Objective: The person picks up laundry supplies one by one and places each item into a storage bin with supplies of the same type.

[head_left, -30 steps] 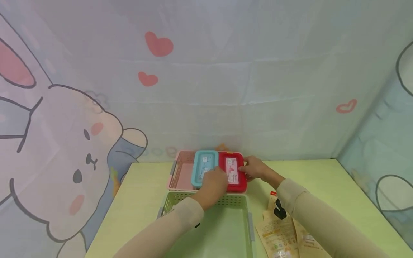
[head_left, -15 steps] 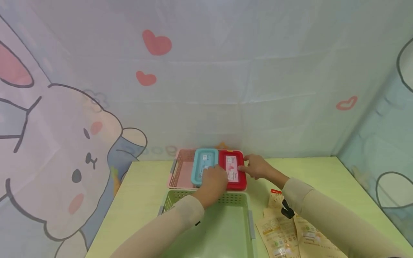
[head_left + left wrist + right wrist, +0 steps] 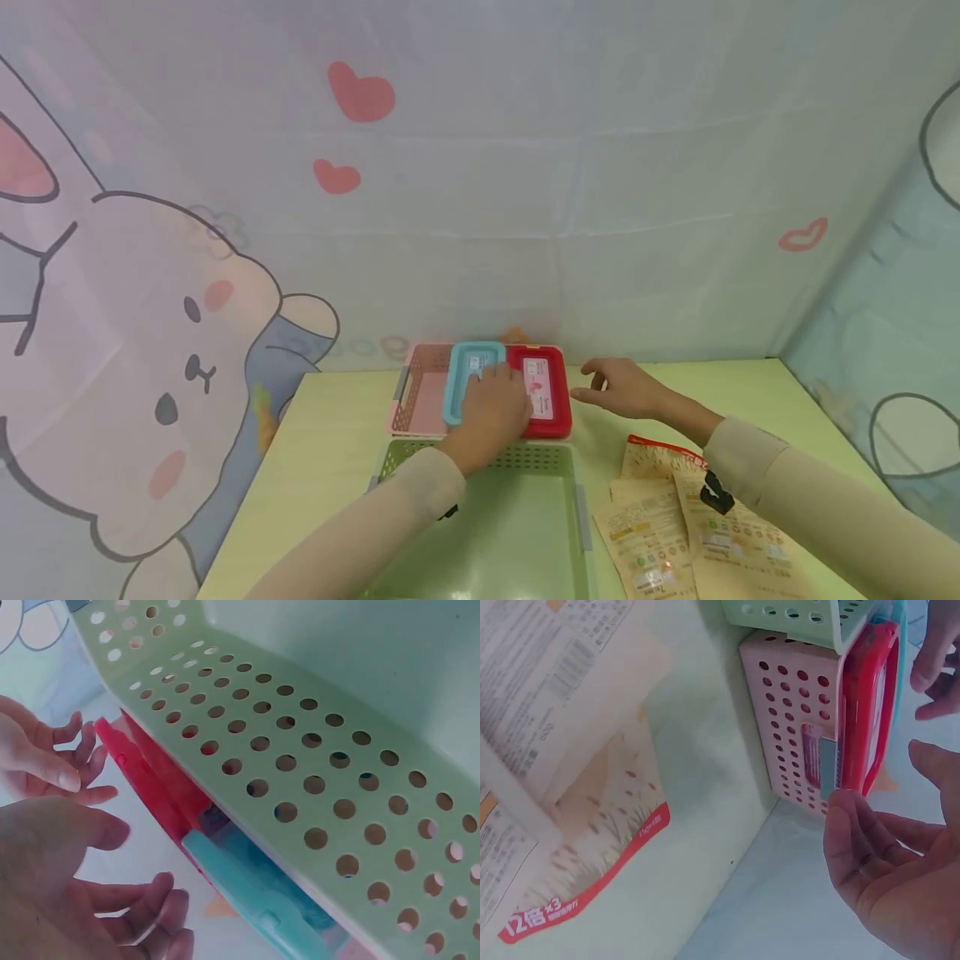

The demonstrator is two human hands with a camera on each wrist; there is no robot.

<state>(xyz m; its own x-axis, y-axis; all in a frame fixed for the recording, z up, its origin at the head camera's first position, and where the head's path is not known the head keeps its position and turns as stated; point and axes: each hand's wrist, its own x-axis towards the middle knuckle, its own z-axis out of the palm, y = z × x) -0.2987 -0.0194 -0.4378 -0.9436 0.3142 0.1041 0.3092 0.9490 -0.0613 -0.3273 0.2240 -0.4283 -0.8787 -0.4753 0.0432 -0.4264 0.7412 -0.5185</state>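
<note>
In the head view, a lidded box with a light-blue lid (image 3: 454,400) and one with a red lid (image 3: 559,400) lie side by side in a pink basket (image 3: 429,398). Over the seam between them hovers my left hand (image 3: 495,408), its fingers loosely bent; the left wrist view shows that hand (image 3: 97,900) apart from both boxes, holding nothing. Just right of the red box, my right hand (image 3: 630,390) is held with thumb and fingers apart. From the right wrist, that hand (image 3: 900,862) appears beside the basket's end, nothing in its grasp.
A green perforated basket (image 3: 487,542) stands directly in front of the pink one. Several printed paper-like packets (image 3: 652,542), one red-edged, lie on the table (image 3: 277,500) at the right. A patterned cloth backdrop (image 3: 480,183) rises behind the table.
My right hand has let go of the red box's right side and drawn away to the right. The left hand's fingers have loosened and straightened somewhat. Both boxes stay in place.
</note>
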